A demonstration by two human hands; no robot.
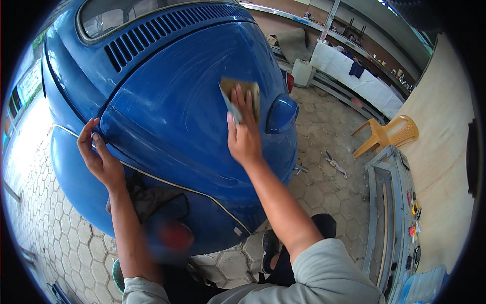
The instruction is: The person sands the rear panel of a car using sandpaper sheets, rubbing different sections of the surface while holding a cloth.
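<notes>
A blue car body (167,101) with a rounded rear lid and louvred vents fills the left and middle of the view. My right hand (243,134) presses a brown sheet of sandpaper (242,93) flat against the lid, near a blue lamp housing (281,114). My left hand (100,154) rests with fingers spread on the seam at the lid's left edge, holding nothing. A dark rag (149,197) lies on the fender below my left forearm.
The floor is hexagonal paving (324,187). An orange plastic chair (387,134) lies tipped at the right. A metal rack (392,202) with small tools runs along a plywood wall. A white canister (302,72) and a covered bench (359,76) stand behind.
</notes>
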